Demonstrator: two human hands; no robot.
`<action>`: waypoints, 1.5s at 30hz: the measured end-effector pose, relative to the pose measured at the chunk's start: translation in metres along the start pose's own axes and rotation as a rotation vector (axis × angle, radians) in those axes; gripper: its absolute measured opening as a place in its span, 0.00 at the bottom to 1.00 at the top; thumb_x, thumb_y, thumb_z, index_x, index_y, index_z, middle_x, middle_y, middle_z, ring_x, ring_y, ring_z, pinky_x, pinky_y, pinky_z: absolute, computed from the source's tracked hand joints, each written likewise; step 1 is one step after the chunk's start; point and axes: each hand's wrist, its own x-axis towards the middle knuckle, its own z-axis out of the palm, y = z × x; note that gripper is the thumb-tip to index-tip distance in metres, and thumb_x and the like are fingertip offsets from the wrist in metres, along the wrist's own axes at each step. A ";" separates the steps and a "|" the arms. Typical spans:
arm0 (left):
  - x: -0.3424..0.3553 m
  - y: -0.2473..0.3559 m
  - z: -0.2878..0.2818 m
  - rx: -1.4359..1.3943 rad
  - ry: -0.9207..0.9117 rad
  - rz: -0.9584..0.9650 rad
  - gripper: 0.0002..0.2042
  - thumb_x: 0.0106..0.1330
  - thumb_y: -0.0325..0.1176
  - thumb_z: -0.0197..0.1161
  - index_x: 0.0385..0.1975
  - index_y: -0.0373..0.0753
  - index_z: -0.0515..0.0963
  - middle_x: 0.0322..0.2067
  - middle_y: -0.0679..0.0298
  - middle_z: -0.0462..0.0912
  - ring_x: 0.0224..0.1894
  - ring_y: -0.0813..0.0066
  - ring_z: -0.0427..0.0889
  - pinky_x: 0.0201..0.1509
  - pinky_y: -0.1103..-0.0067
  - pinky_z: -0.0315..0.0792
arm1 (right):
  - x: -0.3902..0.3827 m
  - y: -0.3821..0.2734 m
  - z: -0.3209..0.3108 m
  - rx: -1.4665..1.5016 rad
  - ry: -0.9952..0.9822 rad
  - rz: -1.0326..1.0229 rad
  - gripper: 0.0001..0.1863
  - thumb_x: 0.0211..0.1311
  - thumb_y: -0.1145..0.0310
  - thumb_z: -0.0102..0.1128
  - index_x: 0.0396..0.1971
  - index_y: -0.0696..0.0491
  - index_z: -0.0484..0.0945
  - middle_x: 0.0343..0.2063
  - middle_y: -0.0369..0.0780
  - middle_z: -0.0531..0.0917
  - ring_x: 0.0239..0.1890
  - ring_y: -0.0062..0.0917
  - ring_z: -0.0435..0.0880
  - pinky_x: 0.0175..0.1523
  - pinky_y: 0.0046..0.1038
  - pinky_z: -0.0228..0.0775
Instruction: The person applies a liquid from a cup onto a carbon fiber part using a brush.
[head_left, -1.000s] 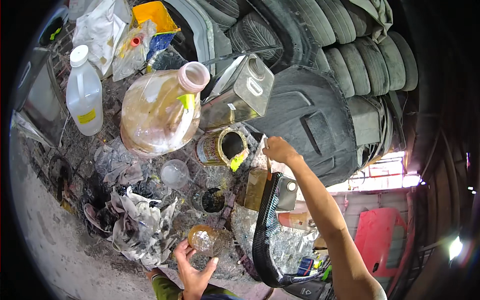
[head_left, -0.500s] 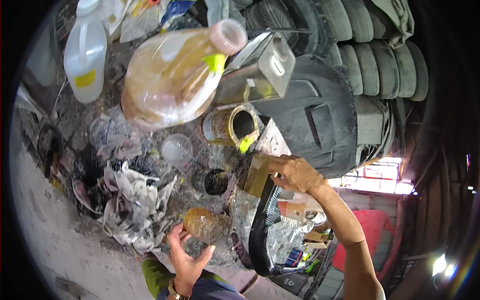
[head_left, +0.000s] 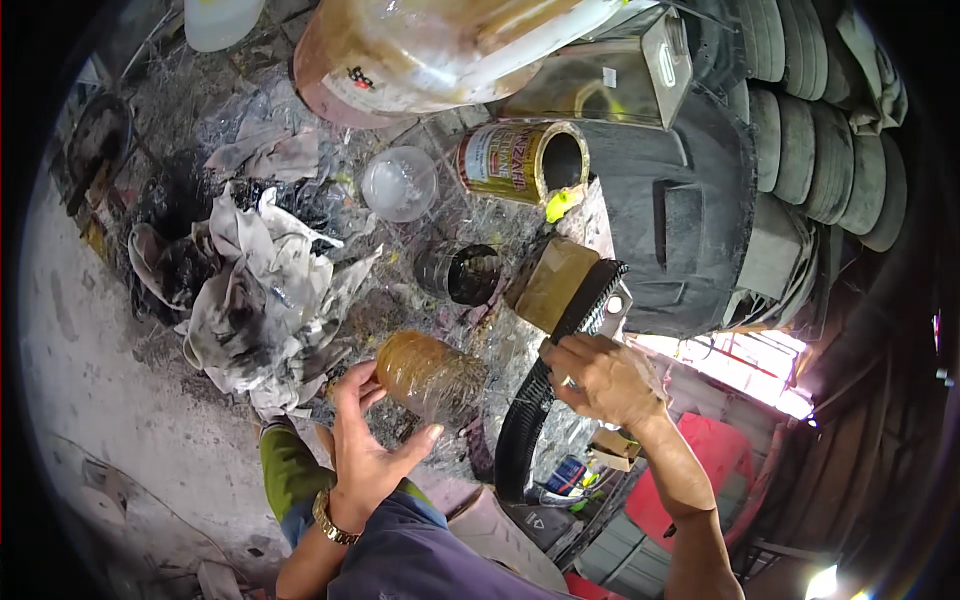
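Observation:
My left hand (head_left: 385, 440) curves its fingers round the lower end of a clear container with amber contents (head_left: 420, 370). My right hand (head_left: 600, 385) is closed over the curved black, weave-patterned strip (head_left: 520, 435); what is pinched in its fingers is hidden. The strip crosses a tan rectangular tin (head_left: 550, 275). Above the amber container are a dark-coated cup (head_left: 475, 275) and a translucent cup (head_left: 398, 183). An open gold-and-red can (head_left: 500, 157) with a yellow-green smear on its rim is beside them.
Crumpled stained rags (head_left: 245, 295) lie at left. A large jug (head_left: 420, 50) and a metal tin (head_left: 600, 90) are at the top. A black moulded panel (head_left: 680, 220), stacked tyres (head_left: 800, 170) and a red panel (head_left: 690, 470) are at right. My legs show below.
My right hand has moved from the strip's top end down along it. The view has shifted, so the bench objects sit higher. My left hand stays at the amber container.

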 end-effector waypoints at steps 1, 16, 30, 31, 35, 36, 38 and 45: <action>-0.002 -0.001 0.000 -0.027 0.004 -0.010 0.38 0.49 0.29 0.73 0.60 0.35 0.59 0.56 0.56 0.68 0.58 0.66 0.70 0.63 0.68 0.64 | -0.004 -0.004 0.007 0.019 -0.011 -0.020 0.13 0.51 0.68 0.60 0.38 0.54 0.75 0.34 0.40 0.78 0.40 0.35 0.79 0.45 0.35 0.74; -0.006 -0.001 -0.004 -0.002 -0.002 0.008 0.38 0.49 0.28 0.73 0.60 0.35 0.58 0.55 0.56 0.69 0.58 0.66 0.71 0.63 0.69 0.64 | 0.015 -0.009 -0.001 0.787 -0.379 0.092 0.10 0.55 0.73 0.58 0.39 0.54 0.79 0.38 0.41 0.82 0.43 0.34 0.82 0.47 0.31 0.75; -0.006 0.001 -0.001 0.024 0.041 0.022 0.41 0.44 0.31 0.78 0.58 0.35 0.60 0.53 0.54 0.69 0.54 0.62 0.74 0.60 0.66 0.69 | 0.059 0.029 -0.008 0.397 -0.579 0.103 0.15 0.53 0.63 0.61 0.38 0.56 0.79 0.36 0.45 0.83 0.42 0.37 0.83 0.48 0.35 0.74; -0.006 0.002 0.000 0.025 0.038 0.030 0.41 0.44 0.31 0.78 0.58 0.35 0.60 0.53 0.54 0.69 0.54 0.62 0.74 0.60 0.66 0.69 | 0.060 0.034 -0.009 0.400 -0.570 0.104 0.15 0.53 0.63 0.61 0.38 0.56 0.79 0.36 0.45 0.83 0.42 0.37 0.83 0.48 0.36 0.74; -0.006 0.000 0.001 0.021 0.045 0.015 0.41 0.45 0.32 0.78 0.59 0.35 0.60 0.53 0.54 0.68 0.54 0.63 0.73 0.60 0.67 0.68 | 0.066 0.033 -0.028 0.371 -0.575 0.129 0.15 0.53 0.64 0.60 0.39 0.55 0.80 0.37 0.46 0.84 0.43 0.38 0.83 0.48 0.36 0.74; -0.006 0.000 0.001 0.012 0.043 0.013 0.42 0.45 0.33 0.78 0.60 0.35 0.59 0.54 0.54 0.68 0.54 0.63 0.72 0.60 0.67 0.68 | 0.066 0.035 -0.032 0.363 -0.587 0.138 0.15 0.53 0.64 0.60 0.39 0.55 0.80 0.37 0.46 0.84 0.43 0.38 0.83 0.48 0.36 0.74; -0.005 -0.001 0.002 0.015 0.043 0.018 0.42 0.45 0.33 0.78 0.60 0.35 0.59 0.54 0.54 0.67 0.55 0.64 0.72 0.60 0.67 0.68 | 0.066 0.042 -0.038 0.360 -0.554 0.129 0.15 0.53 0.63 0.60 0.38 0.55 0.80 0.37 0.46 0.84 0.42 0.37 0.83 0.48 0.35 0.74; 0.000 0.008 0.009 0.027 0.021 0.008 0.39 0.49 0.33 0.74 0.60 0.36 0.58 0.55 0.56 0.69 0.55 0.67 0.71 0.62 0.69 0.64 | 0.061 0.077 -0.051 0.408 -0.438 0.170 0.14 0.53 0.63 0.60 0.36 0.55 0.81 0.37 0.45 0.83 0.43 0.35 0.83 0.49 0.32 0.73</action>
